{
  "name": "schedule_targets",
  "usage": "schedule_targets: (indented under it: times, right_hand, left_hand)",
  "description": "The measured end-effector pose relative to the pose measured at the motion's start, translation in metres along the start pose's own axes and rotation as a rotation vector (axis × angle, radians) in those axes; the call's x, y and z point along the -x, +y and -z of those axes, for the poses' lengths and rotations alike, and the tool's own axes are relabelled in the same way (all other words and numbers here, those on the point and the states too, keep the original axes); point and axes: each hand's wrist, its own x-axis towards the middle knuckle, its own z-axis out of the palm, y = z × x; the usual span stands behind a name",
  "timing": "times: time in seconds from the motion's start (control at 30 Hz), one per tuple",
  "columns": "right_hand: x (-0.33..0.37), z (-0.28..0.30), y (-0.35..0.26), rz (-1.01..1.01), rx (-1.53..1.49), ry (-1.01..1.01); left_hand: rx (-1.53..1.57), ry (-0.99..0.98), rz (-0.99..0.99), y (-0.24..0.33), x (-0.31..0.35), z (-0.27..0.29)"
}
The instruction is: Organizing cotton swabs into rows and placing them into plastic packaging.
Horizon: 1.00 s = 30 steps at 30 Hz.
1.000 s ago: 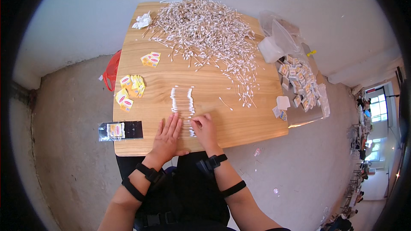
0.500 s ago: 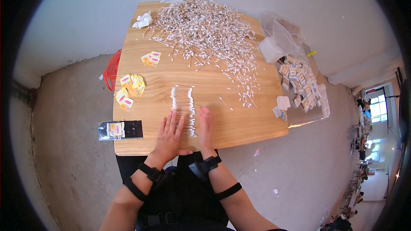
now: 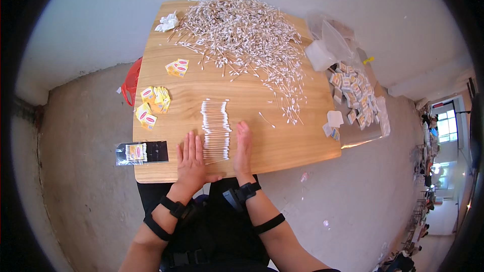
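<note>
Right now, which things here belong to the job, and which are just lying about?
Likely part of the job:
row of cotton swabs, between left hand and right hand
swab pile
yellow cards, as the packet shows one with swabs

Seemingly just lying about:
crumpled tissue
red bag

Red oval labels (image 3: 149,119) on yellow cards (image 3: 162,101), lettering too small to read

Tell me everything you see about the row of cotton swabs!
The row of cotton swabs is a ladder-like column of thin, wooden-looking sticks with white tips at both ends, mostly parallel, the nearest one slanted. It lies on the wooden table. The right hand is just apart from it; I can't tell whether the left hand touches it.
</note>
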Motion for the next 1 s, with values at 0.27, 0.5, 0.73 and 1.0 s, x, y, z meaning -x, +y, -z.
schedule_targets:
  times: [0.27, 0.5, 0.73, 1.0]
  right_hand:
    - [0.011, -0.026, -0.002, 0.019, 0.272, -0.097]
    - [0.003, -0.009, 0.018, 0.041, -0.206, 0.184]
    - [0.006, -0.023, -0.003, 0.019, 0.286, -0.104]
    - [-0.015, -0.009, -0.001, 0.026, 0.263, 0.173]
  left_hand:
    - [-0.032, 0.086, -0.084, 0.000, -0.004, -0.015]
    - [0.055, 0.091, -0.106, -0.017, -0.006, -0.007]
    - [-0.038, 0.149, -0.119, -0.008, -0.007, -0.017]
    - [0.024, 0.138, -0.077, -0.011, -0.027, -0.008]
